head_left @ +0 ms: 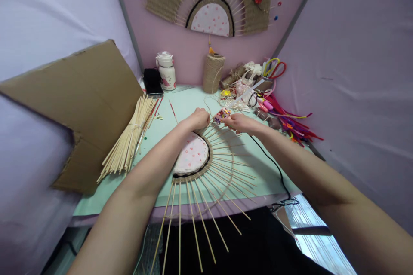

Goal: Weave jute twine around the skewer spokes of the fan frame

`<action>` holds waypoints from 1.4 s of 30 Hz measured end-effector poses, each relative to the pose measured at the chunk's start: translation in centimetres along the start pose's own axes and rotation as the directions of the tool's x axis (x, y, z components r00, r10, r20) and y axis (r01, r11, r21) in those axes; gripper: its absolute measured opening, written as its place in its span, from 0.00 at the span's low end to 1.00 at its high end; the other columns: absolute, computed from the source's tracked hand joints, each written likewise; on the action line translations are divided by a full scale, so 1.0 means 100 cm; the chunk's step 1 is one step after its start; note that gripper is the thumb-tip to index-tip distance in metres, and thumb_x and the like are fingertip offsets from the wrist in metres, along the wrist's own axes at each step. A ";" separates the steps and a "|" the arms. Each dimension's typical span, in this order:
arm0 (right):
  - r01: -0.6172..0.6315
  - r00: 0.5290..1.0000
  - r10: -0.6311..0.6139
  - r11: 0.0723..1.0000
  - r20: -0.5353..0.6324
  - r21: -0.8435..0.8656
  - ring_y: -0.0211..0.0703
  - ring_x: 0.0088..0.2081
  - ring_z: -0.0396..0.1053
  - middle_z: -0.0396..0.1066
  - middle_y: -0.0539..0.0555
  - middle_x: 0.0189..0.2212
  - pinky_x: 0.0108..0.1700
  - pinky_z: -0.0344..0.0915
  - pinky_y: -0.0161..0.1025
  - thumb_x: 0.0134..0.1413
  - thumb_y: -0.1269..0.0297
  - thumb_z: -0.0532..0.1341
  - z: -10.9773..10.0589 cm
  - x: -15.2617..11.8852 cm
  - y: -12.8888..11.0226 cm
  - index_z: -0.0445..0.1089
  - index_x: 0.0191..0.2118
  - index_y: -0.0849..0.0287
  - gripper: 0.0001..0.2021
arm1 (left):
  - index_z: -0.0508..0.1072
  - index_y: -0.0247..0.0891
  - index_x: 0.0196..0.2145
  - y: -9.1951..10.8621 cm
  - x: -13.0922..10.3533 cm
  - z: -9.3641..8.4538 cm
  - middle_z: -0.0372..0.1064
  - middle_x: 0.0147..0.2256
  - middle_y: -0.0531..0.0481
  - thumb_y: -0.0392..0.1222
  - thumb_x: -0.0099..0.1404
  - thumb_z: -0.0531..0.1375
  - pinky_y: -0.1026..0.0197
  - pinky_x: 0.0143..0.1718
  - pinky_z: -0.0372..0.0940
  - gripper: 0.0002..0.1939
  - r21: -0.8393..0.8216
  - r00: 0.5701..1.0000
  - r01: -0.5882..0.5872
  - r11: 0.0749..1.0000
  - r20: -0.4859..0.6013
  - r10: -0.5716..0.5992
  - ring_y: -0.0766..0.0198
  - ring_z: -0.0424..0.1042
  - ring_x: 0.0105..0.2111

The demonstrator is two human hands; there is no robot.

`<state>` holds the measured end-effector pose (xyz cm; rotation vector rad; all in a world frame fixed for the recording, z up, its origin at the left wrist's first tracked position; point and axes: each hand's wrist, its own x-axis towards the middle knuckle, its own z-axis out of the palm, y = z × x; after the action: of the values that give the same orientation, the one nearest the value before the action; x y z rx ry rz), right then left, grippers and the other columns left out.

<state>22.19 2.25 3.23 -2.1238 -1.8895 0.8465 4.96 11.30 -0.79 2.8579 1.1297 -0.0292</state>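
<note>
Both bare arms reach forward, the hands meeting ahead with a narrow gap between them.
The left arm (161,154) comes in from the lower left and slants up and inward, bent at the elbow, to a left hand (199,119) curled into a loose fist, its back towards the view and its fingertips hidden. The right arm (290,154) enters from the lower right, slanting the opposite way, its elbow slightly bent and its wrist close to straight. The right hand (241,123) is wrapped in a grip, pointing leftwards at the left hand, fingers partly hidden beneath. Neither hand touches the other.
</note>
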 end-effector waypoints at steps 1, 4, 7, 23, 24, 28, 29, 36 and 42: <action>0.009 0.999 -0.012 0.998 -0.048 -0.055 0.39 0.26 0.64 0.68 0.55 0.26 0.28 0.58 0.35 0.62 0.40 0.52 0.000 -0.003 0.001 0.67 0.28 0.60 0.27 | 0.82 0.35 0.40 0.000 0.000 0.000 0.78 0.41 0.40 0.35 0.60 0.57 0.62 0.49 0.62 0.14 -0.001 1.000 -0.001 1.000 0.000 0.001 0.57 0.75 0.44; 0.027 0.976 -0.072 0.977 -0.207 -0.211 0.44 0.29 0.67 0.70 0.56 0.27 0.30 0.55 0.36 0.65 0.47 0.50 -0.001 -0.018 0.015 0.68 0.30 0.59 0.23 | 0.82 0.35 0.40 0.000 0.000 0.000 0.78 0.40 0.40 0.35 0.60 0.58 0.62 0.50 0.62 0.14 -0.010 1.000 -0.002 1.000 -0.001 0.002 0.57 0.75 0.44; -0.025 0.962 -0.056 0.957 -0.268 -0.290 0.46 0.30 0.68 0.72 0.58 0.28 0.30 0.54 0.37 0.64 0.52 0.51 -0.002 -0.041 0.041 0.68 0.32 0.59 0.18 | 0.82 0.34 0.40 -0.001 -0.001 0.000 0.78 0.41 0.40 0.34 0.60 0.58 0.62 0.51 0.62 0.14 -0.025 1.000 0.005 1.000 -0.013 -0.005 0.56 0.75 0.45; -0.067 0.975 -0.040 0.886 -0.219 -0.458 0.55 0.46 0.72 0.74 0.68 0.44 0.46 0.64 0.42 0.60 0.62 0.56 0.024 -0.094 0.147 0.69 0.52 0.69 0.19 | 0.81 0.33 0.40 0.001 -0.003 0.003 0.77 0.41 0.40 0.32 0.58 0.56 0.64 0.45 0.66 0.15 -0.084 0.998 0.055 0.995 -0.038 -0.059 0.58 0.76 0.42; -0.077 0.975 -0.036 0.871 -0.219 -0.484 0.57 0.47 0.72 0.74 0.70 0.46 0.48 0.65 0.43 0.60 0.62 0.56 0.022 -0.096 0.144 0.68 0.55 0.70 0.21 | 0.81 0.33 0.40 0.001 -0.003 0.003 0.77 0.41 0.39 0.32 0.58 0.56 0.64 0.44 0.66 0.15 -0.084 0.997 0.058 0.995 -0.036 -0.061 0.58 0.76 0.42; -0.059 0.954 -0.109 0.845 -0.280 -0.532 0.63 0.52 0.69 0.71 0.72 0.51 0.52 0.64 0.52 0.61 0.56 0.56 0.004 -0.101 0.114 0.66 0.59 0.70 0.26 | 0.81 0.32 0.39 0.001 -0.001 0.003 0.78 0.40 0.39 0.31 0.58 0.56 0.64 0.44 0.66 0.15 -0.087 0.997 0.068 0.994 -0.024 -0.071 0.58 0.76 0.42; -0.014 0.946 -0.158 0.852 -0.282 -0.524 0.63 0.52 0.69 0.71 0.71 0.51 0.53 0.64 0.52 0.61 0.56 0.56 0.001 -0.099 0.102 0.67 0.58 0.67 0.25 | 0.81 0.32 0.39 0.001 -0.001 0.003 0.78 0.40 0.39 0.31 0.58 0.56 0.64 0.43 0.66 0.15 -0.087 0.997 0.073 0.994 -0.021 -0.075 0.57 0.76 0.42; 0.385 0.882 -0.467 0.792 -0.063 -0.473 0.52 0.54 0.66 0.71 0.61 0.54 0.58 0.60 0.47 0.63 0.68 0.54 0.011 -0.039 0.014 0.71 0.55 0.59 0.18 | 0.81 0.32 0.40 0.005 -0.003 0.001 0.79 0.40 0.39 0.32 0.58 0.57 0.63 0.44 0.67 0.15 -0.088 0.995 0.102 0.991 -0.008 -0.103 0.56 0.77 0.42; 0.366 0.901 -0.435 0.768 -0.007 -0.526 0.56 0.55 0.65 0.70 0.60 0.55 0.55 0.59 0.52 0.63 0.69 0.51 0.034 0.009 0.004 0.69 0.57 0.57 0.20 | 0.81 0.33 0.41 0.006 -0.003 0.001 0.79 0.41 0.39 0.34 0.60 0.58 0.64 0.46 0.67 0.14 -0.096 0.992 0.121 0.988 -0.009 -0.123 0.57 0.77 0.44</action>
<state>20.79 2.20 0.02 -1.8135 -2.5773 0.1056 5.09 10.65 -0.82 2.7078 1.2712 0.0379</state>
